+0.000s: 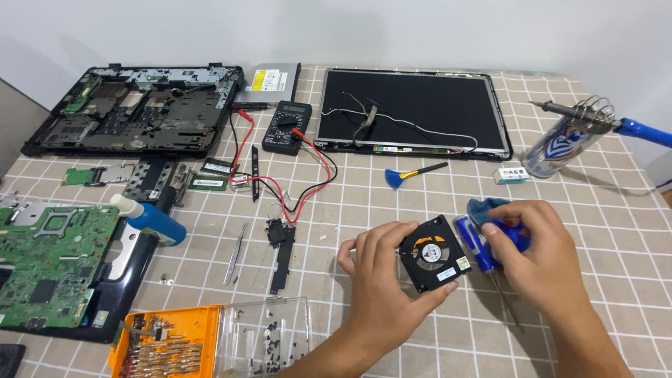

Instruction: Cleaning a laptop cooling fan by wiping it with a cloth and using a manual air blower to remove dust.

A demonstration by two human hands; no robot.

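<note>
The left hand (pixel 381 280) pinches a square black cooling fan (pixel 434 253) with orange hub label; right hand (pixel 535 252) grips a blue screwdriver (pixel 483 248).

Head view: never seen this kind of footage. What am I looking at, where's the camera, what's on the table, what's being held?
There is one picture, taken by a camera worn on a person's head, looking down at their own two bare hands; no robot is involved. The left hand grips a small black laptop fan. The right hand is closed around a blue-handled screwdriver, beside a blue cloth. On the checked tablecloth lie an opened laptop base, a detached screen panel, a green circuit board, a multimeter with red and black leads, a blue bottle, tweezers and an orange bit case. A soldering iron rests on a can.
</note>
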